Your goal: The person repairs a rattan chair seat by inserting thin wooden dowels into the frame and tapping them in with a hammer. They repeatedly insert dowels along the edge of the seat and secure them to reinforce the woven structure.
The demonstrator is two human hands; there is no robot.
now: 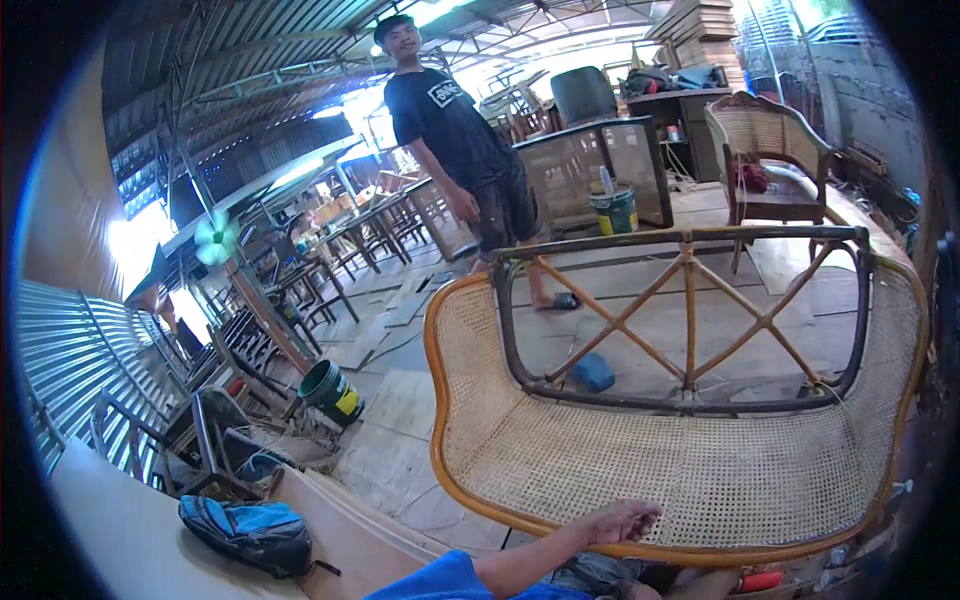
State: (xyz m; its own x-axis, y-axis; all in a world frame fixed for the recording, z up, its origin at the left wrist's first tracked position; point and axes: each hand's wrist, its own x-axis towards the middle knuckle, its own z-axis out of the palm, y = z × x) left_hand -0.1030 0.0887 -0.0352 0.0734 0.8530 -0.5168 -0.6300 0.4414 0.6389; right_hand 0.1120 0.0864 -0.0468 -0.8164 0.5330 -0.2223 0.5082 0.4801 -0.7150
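My left hand [622,521] reaches in from the lower edge and rests over the front of a woven cane seat panel [650,470]. Its fingers look curled together near the weave; whatever they hold, if anything, is too small to make out. The panel belongs to a rattan settee [436,380] with an orange-brown curved rim and cane sides. A dark frame [690,236] with crossed rattan poles [690,320] spans the settee's far side. My right hand does not show.
Beyond the settee stands a person [455,140] in a dark shirt. A cane armchair [770,160] and a green bucket [614,210] are behind. Left are another bucket [331,393] and a blue-black backpack [248,535]. A red object [762,580] lies below the rim.
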